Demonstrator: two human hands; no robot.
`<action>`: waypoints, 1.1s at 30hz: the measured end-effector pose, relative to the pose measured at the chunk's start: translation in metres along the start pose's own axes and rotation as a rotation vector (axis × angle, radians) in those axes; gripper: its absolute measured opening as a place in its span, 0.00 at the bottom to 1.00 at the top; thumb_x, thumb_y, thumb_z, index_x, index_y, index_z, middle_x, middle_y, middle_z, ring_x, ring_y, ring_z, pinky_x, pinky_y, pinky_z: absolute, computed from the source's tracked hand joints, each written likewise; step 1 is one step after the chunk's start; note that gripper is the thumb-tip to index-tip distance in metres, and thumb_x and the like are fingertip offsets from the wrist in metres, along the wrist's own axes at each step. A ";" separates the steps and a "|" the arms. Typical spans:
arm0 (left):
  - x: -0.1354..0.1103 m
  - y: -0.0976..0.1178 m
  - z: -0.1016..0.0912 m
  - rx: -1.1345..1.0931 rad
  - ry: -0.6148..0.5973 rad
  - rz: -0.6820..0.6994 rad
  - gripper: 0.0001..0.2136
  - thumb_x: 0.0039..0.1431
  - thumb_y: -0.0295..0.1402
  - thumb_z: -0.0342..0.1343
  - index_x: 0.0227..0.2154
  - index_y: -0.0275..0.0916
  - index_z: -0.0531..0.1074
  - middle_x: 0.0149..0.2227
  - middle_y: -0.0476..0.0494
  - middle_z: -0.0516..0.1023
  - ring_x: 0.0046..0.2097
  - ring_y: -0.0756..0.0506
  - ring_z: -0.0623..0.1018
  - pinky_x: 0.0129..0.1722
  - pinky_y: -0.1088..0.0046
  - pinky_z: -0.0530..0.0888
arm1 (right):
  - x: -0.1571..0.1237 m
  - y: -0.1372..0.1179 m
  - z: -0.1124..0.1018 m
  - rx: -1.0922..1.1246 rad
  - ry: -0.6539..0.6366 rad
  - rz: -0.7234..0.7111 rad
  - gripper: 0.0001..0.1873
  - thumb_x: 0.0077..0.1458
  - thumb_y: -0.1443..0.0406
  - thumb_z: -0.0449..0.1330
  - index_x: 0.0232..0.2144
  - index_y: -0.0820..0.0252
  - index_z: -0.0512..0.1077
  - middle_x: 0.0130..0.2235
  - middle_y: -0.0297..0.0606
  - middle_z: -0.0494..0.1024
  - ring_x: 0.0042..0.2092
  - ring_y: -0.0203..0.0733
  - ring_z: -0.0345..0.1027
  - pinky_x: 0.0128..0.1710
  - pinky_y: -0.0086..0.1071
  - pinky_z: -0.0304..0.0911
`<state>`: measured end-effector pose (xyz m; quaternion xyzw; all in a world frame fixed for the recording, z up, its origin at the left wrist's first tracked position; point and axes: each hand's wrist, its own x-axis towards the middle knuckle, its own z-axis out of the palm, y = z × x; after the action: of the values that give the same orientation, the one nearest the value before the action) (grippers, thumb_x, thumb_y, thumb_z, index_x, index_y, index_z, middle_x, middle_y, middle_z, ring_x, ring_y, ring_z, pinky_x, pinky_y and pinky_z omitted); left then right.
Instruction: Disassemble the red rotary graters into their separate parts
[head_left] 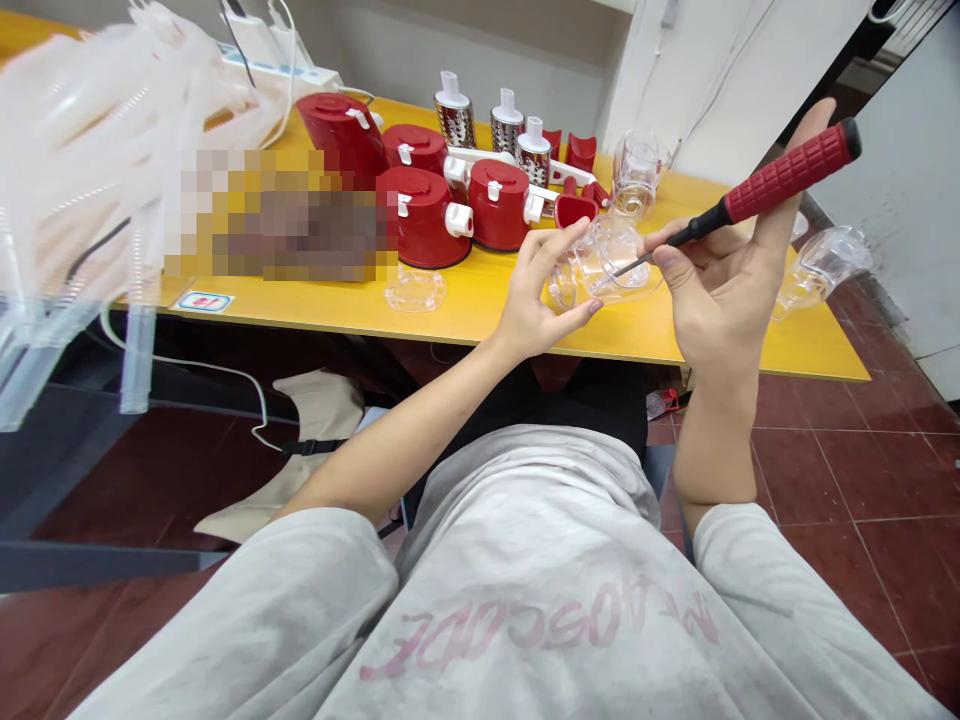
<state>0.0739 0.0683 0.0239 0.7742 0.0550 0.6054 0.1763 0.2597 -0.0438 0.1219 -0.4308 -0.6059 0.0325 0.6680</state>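
Observation:
My right hand (720,275) grips a screwdriver (787,175) with a red and black handle, its thumb and fingers pinching near the shaft. The handle points up to the right, and the thin metal tip reaches down-left to a clear plastic container (611,255). That container lies on its side at the table's front part. Around its left end curl the fingers and thumb of my left hand (536,290), holding it. Whether the tip touches a screw is too small to tell.
Red grater housings (427,215) with white fittings stand behind on the yellow table (495,320). Metal grater drums (454,110) are at the back. Other clear containers (829,260) lie right, a clear ring (416,290) left. Plastic bags (120,110) hang over the left edge.

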 end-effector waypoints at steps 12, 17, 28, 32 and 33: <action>0.001 0.002 0.000 0.005 0.000 -0.007 0.46 0.68 0.71 0.62 0.82 0.58 0.61 0.68 0.34 0.77 0.66 0.29 0.79 0.67 0.38 0.79 | -0.004 -0.003 0.000 -0.008 -0.008 0.013 0.75 0.55 0.22 0.66 0.85 0.24 0.25 0.79 0.40 0.71 0.63 0.62 0.86 0.54 0.56 0.89; 0.002 0.002 0.000 -0.007 -0.005 0.005 0.46 0.69 0.70 0.61 0.82 0.60 0.60 0.69 0.34 0.76 0.67 0.28 0.79 0.68 0.35 0.78 | -0.001 -0.003 0.000 -0.015 -0.008 0.019 0.74 0.55 0.23 0.67 0.85 0.20 0.26 0.80 0.38 0.69 0.64 0.64 0.86 0.54 0.57 0.89; 0.001 0.001 0.000 -0.008 -0.007 0.001 0.48 0.67 0.73 0.60 0.83 0.60 0.59 0.70 0.33 0.76 0.68 0.27 0.79 0.69 0.35 0.78 | -0.001 -0.009 0.000 -0.036 -0.019 0.035 0.73 0.59 0.27 0.70 0.84 0.19 0.24 0.80 0.37 0.71 0.66 0.63 0.85 0.57 0.56 0.89; 0.001 0.001 0.000 -0.004 -0.003 0.000 0.48 0.67 0.73 0.60 0.83 0.59 0.59 0.70 0.33 0.76 0.67 0.28 0.80 0.68 0.36 0.79 | 0.002 -0.013 0.002 -0.042 -0.019 0.062 0.71 0.60 0.28 0.70 0.85 0.19 0.26 0.80 0.37 0.71 0.67 0.63 0.84 0.57 0.56 0.89; 0.001 0.001 0.000 -0.004 -0.002 -0.001 0.48 0.67 0.73 0.60 0.83 0.58 0.60 0.70 0.33 0.76 0.67 0.28 0.80 0.68 0.37 0.79 | 0.003 -0.014 0.002 -0.040 -0.018 0.067 0.71 0.60 0.28 0.70 0.85 0.20 0.27 0.80 0.37 0.71 0.67 0.64 0.85 0.57 0.56 0.89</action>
<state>0.0739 0.0673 0.0250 0.7745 0.0540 0.6045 0.1780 0.2521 -0.0497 0.1323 -0.4637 -0.5979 0.0465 0.6522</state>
